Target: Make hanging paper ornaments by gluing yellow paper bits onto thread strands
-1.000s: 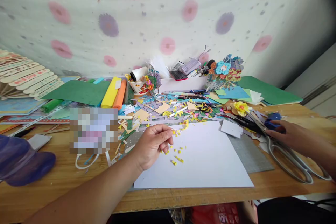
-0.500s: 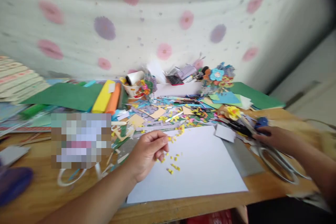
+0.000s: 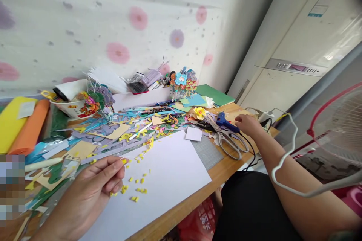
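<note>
My left hand is closed in a pinch on a small yellow paper piece, above the left part of a white sheet. Several yellow bits lie scattered on the sheet just right of the fingertips. At the table's right end, my right hand is beside the handle of a blue hot glue gun. Its fingers look bent and are partly hidden, so their grip is unclear. Large grey-handled scissors lie in front of the glue gun, near a yellow paper flower.
Coloured paper scraps cover the table's back and left. A paper tub and a white box stand behind them. A small white card overlaps the sheet's corner. A pink-rimmed fan and white cable are at right.
The view has turned to the right, bringing the fan and the white appliance into sight. My right hand has shifted from over the scissors to the glue gun's right side. My left hand keeps its pinch.
</note>
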`<state>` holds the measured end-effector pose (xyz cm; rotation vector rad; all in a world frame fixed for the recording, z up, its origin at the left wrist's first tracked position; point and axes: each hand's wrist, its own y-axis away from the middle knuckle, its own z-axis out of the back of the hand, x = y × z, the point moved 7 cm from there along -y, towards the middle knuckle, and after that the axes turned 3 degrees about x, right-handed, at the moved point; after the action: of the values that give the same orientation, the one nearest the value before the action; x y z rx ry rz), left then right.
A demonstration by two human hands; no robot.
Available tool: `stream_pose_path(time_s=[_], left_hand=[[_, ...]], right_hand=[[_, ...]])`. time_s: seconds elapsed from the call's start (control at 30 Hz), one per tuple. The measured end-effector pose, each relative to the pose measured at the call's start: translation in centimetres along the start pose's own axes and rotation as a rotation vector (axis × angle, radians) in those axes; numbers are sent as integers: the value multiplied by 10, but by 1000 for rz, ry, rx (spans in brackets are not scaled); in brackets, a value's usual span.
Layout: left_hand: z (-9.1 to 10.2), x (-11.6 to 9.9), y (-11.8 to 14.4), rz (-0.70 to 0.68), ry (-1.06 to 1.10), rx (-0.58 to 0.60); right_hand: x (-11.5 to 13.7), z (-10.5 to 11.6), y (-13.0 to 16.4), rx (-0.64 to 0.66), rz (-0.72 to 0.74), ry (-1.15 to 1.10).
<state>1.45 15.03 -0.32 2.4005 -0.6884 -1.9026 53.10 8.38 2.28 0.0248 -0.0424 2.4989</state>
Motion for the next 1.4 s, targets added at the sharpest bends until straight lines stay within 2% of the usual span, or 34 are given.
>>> stream_pose_path(time_s=[0.1,0.23,0.33,0.47,0.67,0.77,0.83,0.87,0.93,1.0,1.07,1.17,1.27,1.4], left_hand=[[0,1,-1,5,6,-6],[-3,1,-1,9,-4,5],[-5,-2,1,-13,2,34],[-7,-5,4,-32,35,72],[-10,-5,6,-33,65,109],[-12,-5,5,-41,70,123],[-12,-6,5,-48,68,126],[-11,-5,4,-50,65,126],[-10,-5,4,-57,56,127],[-9,-5,4,-71,46,126],[-9,-7,5,-98,38,120],[-11,-10,8,-133,21,110],[-14,-10,11,-139,-2,105],[-15,-11,11,-147,-46,98]], right_hand=[[-3,-9,-8,8,8,-10],[10,-26,-16,66,74,-33],[19,-28,-18,72,86,-60],[22,-14,-15,1,61,-111],[14,22,-4,-187,-66,-270],[20,33,12,-254,-118,-440],[39,36,28,-261,-69,-708],[54,37,37,-243,-6,-904],[92,39,59,-129,171,-1297],[132,39,86,76,328,-1470],[164,35,112,285,446,-1503],[194,23,143,514,544,-1491],[209,13,162,610,583,-1429],[226,17,181,607,709,-1250]])
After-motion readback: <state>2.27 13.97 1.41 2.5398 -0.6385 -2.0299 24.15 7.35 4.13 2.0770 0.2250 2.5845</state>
